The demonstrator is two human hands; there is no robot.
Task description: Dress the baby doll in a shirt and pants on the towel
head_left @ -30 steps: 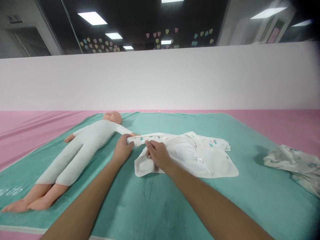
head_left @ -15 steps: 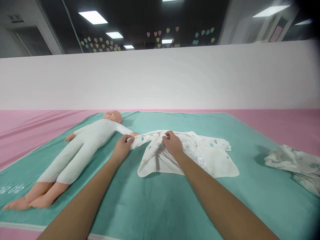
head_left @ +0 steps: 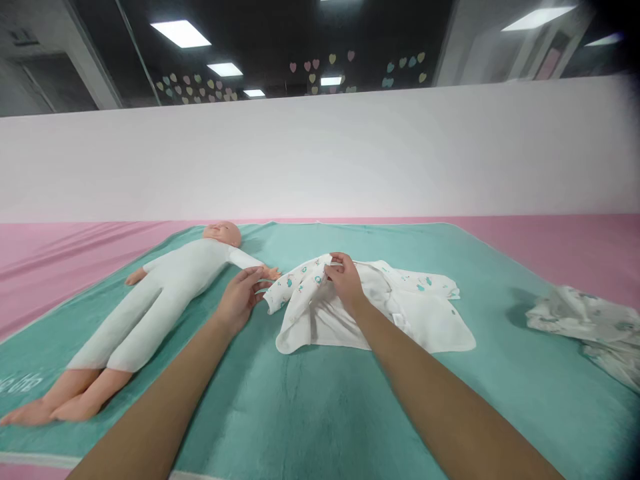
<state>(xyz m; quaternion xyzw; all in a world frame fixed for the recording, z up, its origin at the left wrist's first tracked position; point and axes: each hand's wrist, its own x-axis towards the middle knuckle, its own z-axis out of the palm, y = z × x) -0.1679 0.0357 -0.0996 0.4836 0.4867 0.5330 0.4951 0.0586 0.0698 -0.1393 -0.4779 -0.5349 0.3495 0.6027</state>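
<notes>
A baby doll [head_left: 170, 283] in a white bodysuit lies on its back on a teal mat [head_left: 300, 413], head toward the far wall. To its right lies a white patterned baby garment [head_left: 415, 313], partly spread out. My right hand [head_left: 344, 280] pinches the garment's sleeve and lifts it slightly. My left hand [head_left: 243, 297] rests with fingers loosely spread beside the doll's outstretched hand, touching the sleeve's cuff end.
A second crumpled patterned cloth [head_left: 585, 327] lies at the mat's right edge. The mat sits on a pink sheet [head_left: 60, 247]. A white wall panel [head_left: 320, 160] runs behind, with glass and heart stickers above.
My right hand moved up from the garment's body to the sleeve and gathered it, lifting it a little. My left hand loosened off the cuff and its fingers spread near the doll's hand.
</notes>
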